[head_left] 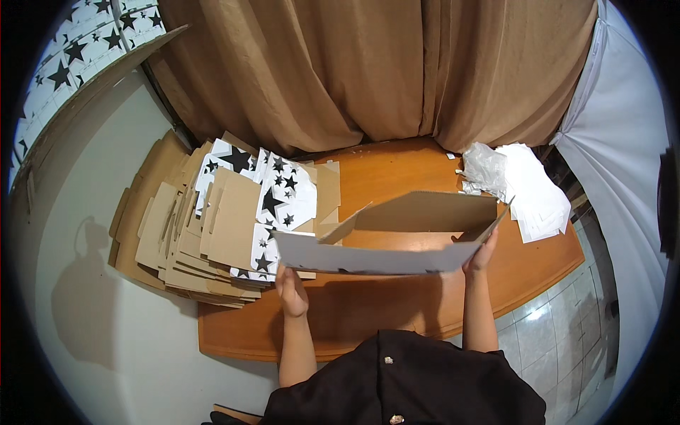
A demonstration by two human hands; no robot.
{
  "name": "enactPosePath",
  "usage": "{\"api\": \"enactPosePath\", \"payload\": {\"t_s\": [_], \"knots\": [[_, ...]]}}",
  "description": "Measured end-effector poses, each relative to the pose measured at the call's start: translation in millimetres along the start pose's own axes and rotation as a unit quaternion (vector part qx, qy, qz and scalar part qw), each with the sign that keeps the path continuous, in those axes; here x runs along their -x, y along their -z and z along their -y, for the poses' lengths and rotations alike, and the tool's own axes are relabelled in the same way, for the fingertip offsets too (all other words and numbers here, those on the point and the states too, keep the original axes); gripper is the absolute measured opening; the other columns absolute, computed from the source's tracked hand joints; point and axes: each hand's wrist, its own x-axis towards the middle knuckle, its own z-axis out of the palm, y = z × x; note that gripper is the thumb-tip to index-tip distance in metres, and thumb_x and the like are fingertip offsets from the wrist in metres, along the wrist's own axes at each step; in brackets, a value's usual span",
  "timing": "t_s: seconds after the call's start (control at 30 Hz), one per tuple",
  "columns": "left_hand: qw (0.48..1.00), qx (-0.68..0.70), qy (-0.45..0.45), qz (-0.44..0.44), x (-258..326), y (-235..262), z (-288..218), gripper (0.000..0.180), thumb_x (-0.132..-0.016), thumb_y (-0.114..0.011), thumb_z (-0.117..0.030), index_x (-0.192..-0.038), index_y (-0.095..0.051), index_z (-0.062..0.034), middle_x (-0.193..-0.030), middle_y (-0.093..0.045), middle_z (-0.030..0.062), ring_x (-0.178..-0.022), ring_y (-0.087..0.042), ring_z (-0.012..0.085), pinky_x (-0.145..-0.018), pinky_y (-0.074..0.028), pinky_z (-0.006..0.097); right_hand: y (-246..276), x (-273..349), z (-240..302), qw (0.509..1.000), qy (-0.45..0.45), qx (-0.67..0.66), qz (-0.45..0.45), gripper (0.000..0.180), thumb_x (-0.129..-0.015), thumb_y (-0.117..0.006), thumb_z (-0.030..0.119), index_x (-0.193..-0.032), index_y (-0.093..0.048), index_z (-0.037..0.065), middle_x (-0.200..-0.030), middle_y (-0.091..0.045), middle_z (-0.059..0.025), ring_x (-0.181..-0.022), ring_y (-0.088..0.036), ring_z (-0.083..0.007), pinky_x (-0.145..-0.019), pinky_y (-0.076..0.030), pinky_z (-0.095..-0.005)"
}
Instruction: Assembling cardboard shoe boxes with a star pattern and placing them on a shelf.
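Note:
A cardboard box (375, 259), white outside and brown inside, is held up above the table between my two hands. Its walls stand open as a frame, and the orange tabletop shows through the middle. My left hand (291, 292) grips the box's near left corner, with the fingers partly hidden behind the wall. At the right end, my right hand (483, 253) is closed round the side wall, its fingers on the outside. Just left of the box lies a stack of flattened cardboard boxes (230, 219), some brown side up, others showing white with black stars.
The wooden table (382, 163) has a curved front edge. At its far right lie a crumpled clear plastic bag (484, 168) and a pile of white paper sheets (535, 195). Brown curtains (297, 71) hang behind, and more star-printed pieces (85, 57) rest on a shelf at upper left.

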Motion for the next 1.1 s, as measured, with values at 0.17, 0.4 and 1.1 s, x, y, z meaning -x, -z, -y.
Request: {"api": "enactPosePath", "payload": {"t_s": [0.17, 0.4, 1.1], "knots": [[0.986, 0.146, 0.084, -0.006, 15, -40, -13, 0.050, -0.096, -0.037, -0.034, -0.128, -0.043, 0.0035, -0.129, -0.048, 0.0131, -0.122, -0.041, 0.0240, -0.104, -0.027, 0.039, -2, 21, -24, 0.999, 0.043, 0.000, 0.016, 0.037, -0.091, -0.039, 0.049, -0.100, -0.051, 0.016, -0.094, -0.056, -0.0017, -0.091, -0.052, -0.0157, -0.085, -0.040, -0.0479], [0.918, 0.207, 0.339, -0.011, 10, -20, -8, 0.047, -0.092, -0.043, -0.037, -0.129, -0.045, -0.0076, -0.118, -0.053, 0.0094, -0.109, -0.050, 0.0192, -0.091, -0.041, 0.031, -32, 31, 7, 0.996, 0.006, 0.072, -0.049, 0.024, -0.089, -0.048, 0.037, -0.095, -0.050, 0.013, -0.084, -0.058, -0.0048, -0.072, -0.057, -0.0154, -0.061, -0.051, -0.0339], [0.913, 0.183, 0.317, 0.177, 6, -43, 102, 0.044, -0.095, -0.044, -0.032, -0.130, -0.044, -0.0067, -0.105, -0.059, 0.0055, -0.091, -0.058, 0.0137, -0.075, -0.049, 0.025, 40, 23, -11, 0.989, -0.034, 0.130, -0.054, 0.024, -0.087, -0.049, 0.021, -0.081, -0.060, 0.000, -0.072, -0.058, -0.0071, -0.064, -0.056, -0.0159, -0.059, -0.046, -0.0266]]}}
